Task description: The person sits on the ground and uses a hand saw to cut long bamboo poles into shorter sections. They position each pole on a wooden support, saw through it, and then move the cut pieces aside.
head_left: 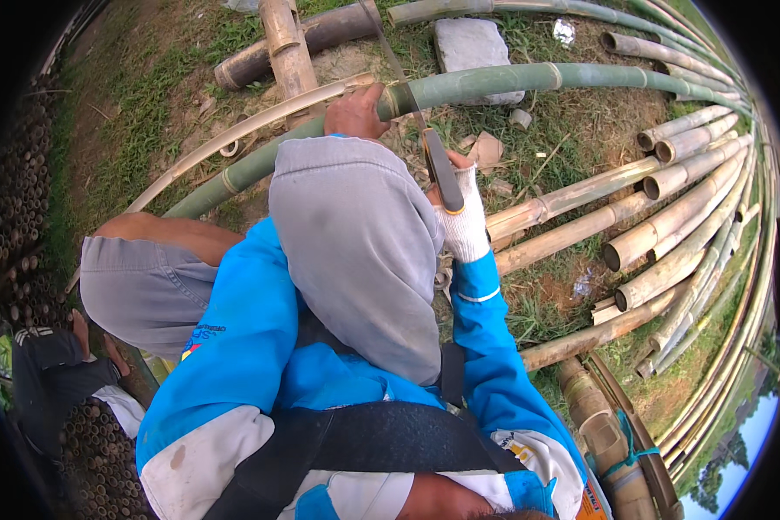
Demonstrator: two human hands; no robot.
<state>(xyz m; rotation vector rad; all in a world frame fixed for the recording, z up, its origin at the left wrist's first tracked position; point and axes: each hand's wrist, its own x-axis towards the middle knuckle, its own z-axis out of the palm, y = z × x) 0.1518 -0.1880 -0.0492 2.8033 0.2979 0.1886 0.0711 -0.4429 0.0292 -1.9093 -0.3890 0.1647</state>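
1. We saw the long green bamboo pole [511, 80] run across the near part of the gray block [465, 43].
2. Left of the block, our bare left hand [355, 114] was curled around the pole.
3. Nearer to us than the block, our gloved right hand [468, 208] gripped the saw handle [442, 173].
4. Left of the block, the saw blade [399, 69] crossed the pole, just beside our left hand. We couldn't tell if its teeth were in the wood.
5. We thought a slip of the blade could cut our bare fingers.
6. If our left grip got weak, the round pole could roll and pinch or bend the blade.
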